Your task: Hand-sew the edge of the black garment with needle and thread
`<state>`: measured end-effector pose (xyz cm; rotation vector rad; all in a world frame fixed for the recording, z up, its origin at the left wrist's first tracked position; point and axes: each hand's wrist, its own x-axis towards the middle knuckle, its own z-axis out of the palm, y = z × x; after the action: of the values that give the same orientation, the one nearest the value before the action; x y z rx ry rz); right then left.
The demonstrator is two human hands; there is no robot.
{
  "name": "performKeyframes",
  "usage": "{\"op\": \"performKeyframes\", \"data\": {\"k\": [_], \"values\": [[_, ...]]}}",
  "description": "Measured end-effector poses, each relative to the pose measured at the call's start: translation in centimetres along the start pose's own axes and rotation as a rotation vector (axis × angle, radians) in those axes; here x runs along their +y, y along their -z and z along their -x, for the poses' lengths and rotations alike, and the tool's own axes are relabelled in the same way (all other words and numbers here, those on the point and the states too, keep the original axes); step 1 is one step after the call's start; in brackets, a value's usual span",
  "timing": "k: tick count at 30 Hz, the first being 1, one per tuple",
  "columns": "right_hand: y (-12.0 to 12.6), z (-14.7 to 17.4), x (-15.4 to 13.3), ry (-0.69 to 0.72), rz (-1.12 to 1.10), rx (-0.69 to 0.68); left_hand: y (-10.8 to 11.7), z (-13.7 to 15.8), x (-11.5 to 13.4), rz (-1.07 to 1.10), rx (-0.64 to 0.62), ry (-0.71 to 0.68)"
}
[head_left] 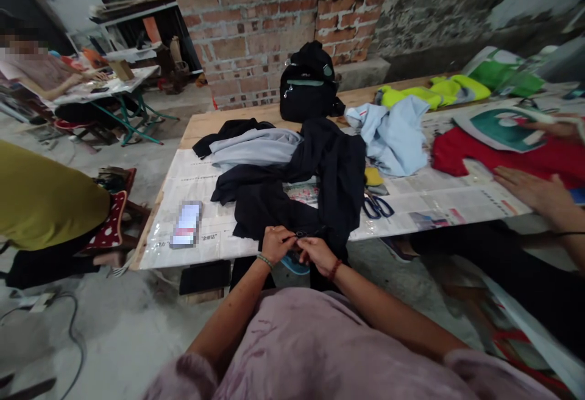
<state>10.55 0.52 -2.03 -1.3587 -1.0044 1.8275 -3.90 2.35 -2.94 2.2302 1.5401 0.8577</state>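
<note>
The left hand (278, 246) and right hand (320, 255) met at the worktop's (196, 125) front edge, fingertips of each pinching the near end of a dark garment (340, 186). The garment lay directly ahead, its long section running away from the person, nearer the right hand. The exact part gripped was too small to identify. Scissors (377, 207) lay just right of the garment.

A black cloth (265, 208) lies rumpled (its full outline unclear) at the near edge of the table (158, 214)
</note>
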Motion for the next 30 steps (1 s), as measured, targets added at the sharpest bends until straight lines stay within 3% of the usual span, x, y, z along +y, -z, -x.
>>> {"op": "performKeyframes", "data": {"k": [13,23,27,30], "values": [[0.4,-1.1,-0.3,-0.004,0.118,0.047,0.1,0.0,0.3,-0.053,-0.036,-0.036],[-0.3,-0.6,-0.4,0.005,-0.095,0.084,-0.4,0.0,0.1,-0.034,0.009,0.029],[0.3,-0.7,-0.2,0.02,0.117,0.118,-0.5,-0.2,-0.1,-0.026,0.003,0.038],[0.9,-0.5,-0.4,0.252,0.454,0.214,-0.5,-0.3,-0.1,-0.032,-0.022,0.037]]}}
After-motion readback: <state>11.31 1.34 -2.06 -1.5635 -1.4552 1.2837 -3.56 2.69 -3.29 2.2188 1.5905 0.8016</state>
